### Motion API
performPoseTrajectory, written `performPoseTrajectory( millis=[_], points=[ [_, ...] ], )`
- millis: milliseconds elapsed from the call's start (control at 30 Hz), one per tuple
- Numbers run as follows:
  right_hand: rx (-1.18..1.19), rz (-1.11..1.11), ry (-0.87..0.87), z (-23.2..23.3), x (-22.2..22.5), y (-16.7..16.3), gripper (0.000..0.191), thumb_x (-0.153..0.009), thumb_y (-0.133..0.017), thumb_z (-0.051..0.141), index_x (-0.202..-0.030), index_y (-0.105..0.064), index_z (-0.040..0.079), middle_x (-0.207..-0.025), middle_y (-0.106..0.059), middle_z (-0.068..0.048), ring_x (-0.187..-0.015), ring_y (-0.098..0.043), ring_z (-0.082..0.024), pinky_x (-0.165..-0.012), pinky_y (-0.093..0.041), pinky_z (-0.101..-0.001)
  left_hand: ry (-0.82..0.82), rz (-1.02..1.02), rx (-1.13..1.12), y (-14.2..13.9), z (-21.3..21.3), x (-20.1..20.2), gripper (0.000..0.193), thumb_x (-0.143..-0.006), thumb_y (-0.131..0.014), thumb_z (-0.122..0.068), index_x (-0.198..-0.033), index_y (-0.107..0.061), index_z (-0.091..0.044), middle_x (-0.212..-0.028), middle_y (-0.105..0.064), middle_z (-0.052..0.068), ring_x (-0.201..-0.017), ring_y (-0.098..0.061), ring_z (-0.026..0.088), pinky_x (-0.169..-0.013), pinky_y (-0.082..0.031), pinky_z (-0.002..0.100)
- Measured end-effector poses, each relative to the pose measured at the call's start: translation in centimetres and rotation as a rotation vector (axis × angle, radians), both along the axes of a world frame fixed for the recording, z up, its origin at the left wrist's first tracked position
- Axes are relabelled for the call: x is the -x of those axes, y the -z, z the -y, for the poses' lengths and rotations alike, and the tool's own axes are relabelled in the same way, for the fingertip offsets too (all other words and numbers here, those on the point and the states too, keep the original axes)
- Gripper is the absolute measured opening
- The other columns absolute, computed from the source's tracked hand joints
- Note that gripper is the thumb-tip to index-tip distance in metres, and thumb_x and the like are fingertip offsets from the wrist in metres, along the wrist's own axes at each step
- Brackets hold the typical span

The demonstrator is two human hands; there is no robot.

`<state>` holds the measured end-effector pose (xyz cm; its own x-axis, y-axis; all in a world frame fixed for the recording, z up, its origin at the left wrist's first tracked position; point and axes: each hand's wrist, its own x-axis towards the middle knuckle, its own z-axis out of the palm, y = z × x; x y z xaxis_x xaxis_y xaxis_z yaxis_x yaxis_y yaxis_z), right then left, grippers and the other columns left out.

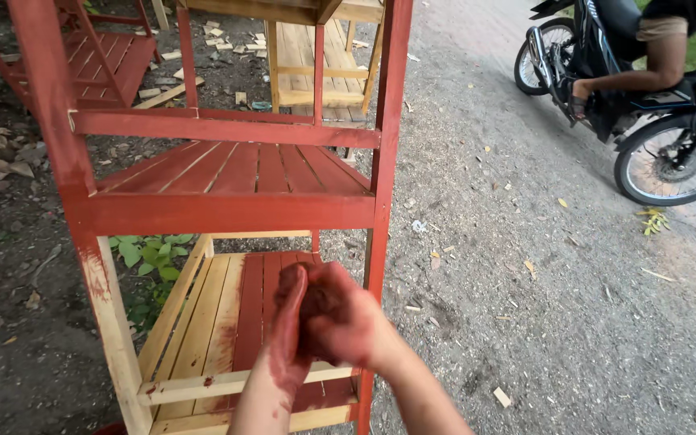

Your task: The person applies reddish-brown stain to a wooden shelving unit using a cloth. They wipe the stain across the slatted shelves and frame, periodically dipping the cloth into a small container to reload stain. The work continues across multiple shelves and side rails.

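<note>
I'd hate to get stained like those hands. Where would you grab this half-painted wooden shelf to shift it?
Probably the lower part of the front left leg, coming from the left. It is bare pale wood there, while the upper leg, the top rails and the right post are coated red. Whether that red is dry, the picture does not tell. Both hands, left and right, are clasped together, smeared red.

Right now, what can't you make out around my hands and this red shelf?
- Head view: whatever the left hand and right hand clasp is hidden between them.
- Shelf top and foot: cut off by frame edges.
- Motorbike rider: cut off by the top edge.
</note>
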<state>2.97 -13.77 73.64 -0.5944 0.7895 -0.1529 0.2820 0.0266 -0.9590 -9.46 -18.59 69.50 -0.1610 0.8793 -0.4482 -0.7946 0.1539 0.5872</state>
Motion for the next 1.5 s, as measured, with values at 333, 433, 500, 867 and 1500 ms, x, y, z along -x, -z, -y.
performPoseTrajectory(
  millis=[333, 433, 500, 867, 1500],
  points=[
    [0.815, -0.398, 0.268, -1.6, -1.7, 4.8, 0.078, -0.094, -0.041, 0.066, -0.149, -0.051, 0.012, -0.140, -0.066, -0.012, -0.123, -0.065, -0.030, -0.100, -0.052, -0.0499, 0.126, 0.007, -0.102, -0.3, -1.0, 0.6, 0.043, -0.091, -0.057, -0.022, -0.126, -0.067, 0.001, -0.117, -0.075, 0.018, -0.105, -0.072, 0.032, -0.093, -0.056, 0.048],
    [0.954, -0.585, 0.289, -0.7, -1.4, 4.8, 0.089, -0.089, -0.032, 0.075, -0.146, -0.051, 0.009, -0.136, -0.065, -0.014, -0.121, -0.063, -0.034, -0.097, -0.051, -0.0541, 0.190, 0.208, -0.118, -1.5, -0.3, 1.1, 0.043, -0.092, -0.054, -0.025, -0.126, -0.065, -0.001, -0.118, -0.074, 0.016, -0.108, -0.071, 0.032, -0.098, -0.054, 0.049],
    [0.896, -0.664, 0.224, -0.5, -1.3, 4.6, 0.072, -0.095, -0.041, 0.059, -0.145, -0.053, 0.009, -0.135, -0.067, -0.013, -0.120, -0.067, -0.030, -0.099, -0.055, -0.0486, 0.171, 0.228, -0.138, -2.0, 0.5, 1.6, 0.044, -0.093, -0.054, -0.029, -0.127, -0.064, -0.004, -0.122, -0.073, 0.014, -0.111, -0.070, 0.031, -0.101, -0.053, 0.049],
    [0.533, -0.535, 0.417, -1.1, -1.3, 5.4, 0.034, -0.103, -0.058, 0.025, -0.112, -0.069, -0.005, -0.099, -0.076, -0.016, -0.083, -0.074, -0.023, -0.074, -0.061, -0.0370, -0.116, -0.820, 0.089, 5.0, -0.1, 1.6, 0.059, -0.093, -0.067, -0.049, -0.130, -0.068, -0.004, -0.131, -0.073, 0.018, -0.121, -0.073, 0.029, -0.105, -0.055, 0.046],
    [0.724, -0.644, 0.427, -0.5, -0.6, 8.5, 0.037, -0.103, -0.050, 0.039, -0.119, -0.064, 0.009, -0.108, -0.070, -0.011, -0.093, -0.069, -0.027, -0.076, -0.056, -0.0447, -0.001, 0.220, 0.070, 5.4, 1.1, 0.6, 0.090, -0.075, -0.050, -0.077, -0.148, -0.049, -0.024, -0.140, -0.062, 0.008, -0.126, -0.064, 0.032, -0.102, -0.052, 0.064]
  ],
)
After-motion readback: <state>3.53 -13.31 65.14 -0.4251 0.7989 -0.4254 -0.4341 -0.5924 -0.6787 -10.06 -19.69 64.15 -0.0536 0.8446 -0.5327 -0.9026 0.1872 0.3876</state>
